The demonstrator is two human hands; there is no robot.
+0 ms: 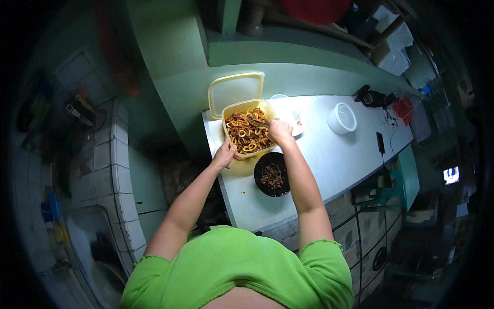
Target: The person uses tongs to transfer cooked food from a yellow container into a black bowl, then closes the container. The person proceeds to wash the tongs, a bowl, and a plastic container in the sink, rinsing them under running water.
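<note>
A yellowish plastic food container stands near the left end of the white table. It holds a brown mix of food with yellow rings in it. My left hand grips the container's near left corner, thumb up at the rim. In my right hand is a metal utensil whose far end dips into the food; its exact kind is hidden. A black bowl with dark minced food sits just in front of the container, partly behind my right forearm.
The container's lid leans on the green wall behind. On the white table are a white lidded tub, a dark phone-like object, a black appliance and cables. A sink and tiled counter lie to the left.
</note>
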